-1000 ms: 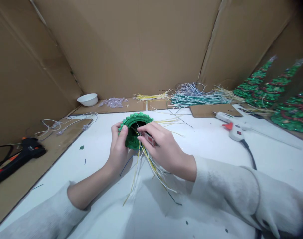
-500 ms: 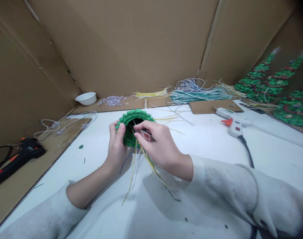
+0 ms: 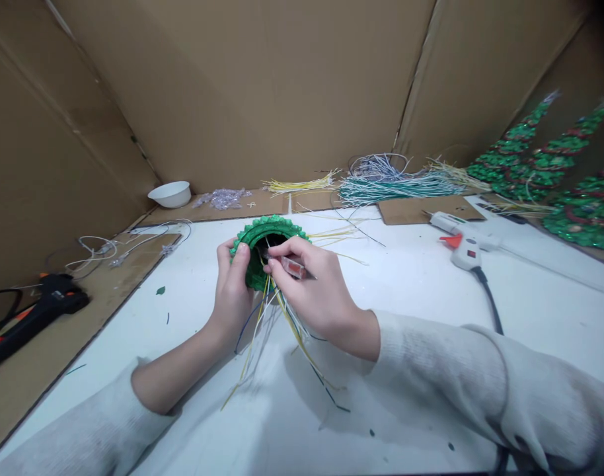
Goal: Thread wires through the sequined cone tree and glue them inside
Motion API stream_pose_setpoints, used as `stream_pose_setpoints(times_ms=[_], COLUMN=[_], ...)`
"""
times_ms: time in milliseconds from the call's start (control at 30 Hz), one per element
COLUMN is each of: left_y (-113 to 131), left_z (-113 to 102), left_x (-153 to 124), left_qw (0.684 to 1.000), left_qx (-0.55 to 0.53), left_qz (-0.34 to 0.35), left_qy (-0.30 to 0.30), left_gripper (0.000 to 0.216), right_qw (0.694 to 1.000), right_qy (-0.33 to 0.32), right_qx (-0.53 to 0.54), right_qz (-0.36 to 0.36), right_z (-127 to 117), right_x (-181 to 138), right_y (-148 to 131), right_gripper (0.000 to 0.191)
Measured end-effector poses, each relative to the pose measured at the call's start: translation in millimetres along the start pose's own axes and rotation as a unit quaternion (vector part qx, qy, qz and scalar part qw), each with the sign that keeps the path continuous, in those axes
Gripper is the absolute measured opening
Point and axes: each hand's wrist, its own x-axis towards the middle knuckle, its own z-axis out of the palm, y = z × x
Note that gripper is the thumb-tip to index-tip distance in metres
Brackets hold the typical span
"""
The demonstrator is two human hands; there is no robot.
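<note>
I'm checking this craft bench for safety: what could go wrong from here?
The thin wires spill from the green shell held by the left hand; the right hand, pinching a small red part at the opening, might snag or tug them loose. The white glue gun has its cord running beside the right sleeve; a moving arm could drag it.
</note>
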Motion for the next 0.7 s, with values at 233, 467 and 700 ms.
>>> stream_pose_setpoints(times_ms=[233,467,700], left_y=[2.7,-0.5,0.7], left_z=[3.1,0.1,2.3], left_x=[-0.6,0.8,-1.2], left_qw=[0.999,0.999,1.000], left_qx=[0.000,-0.007,-0.014], left_qz=[-0.008,-0.004,-0.002], left_qy=[0.034,0.031,0.027], left_gripper=[0.020,0.020,0.018], right_qw=[0.999,0.994,0.972], right_qy=[-0.009,-0.008,0.006], right_qx=[0.031,0.106,0.214], right_qz=[-0.012,0.026,0.094], right_z=[0.1,2.7,4.4], right_x=[-1.3,-0.6,1.0], right_y=[2.9,3.5,-2.8], right_gripper=[0.010,0.010,0.009])
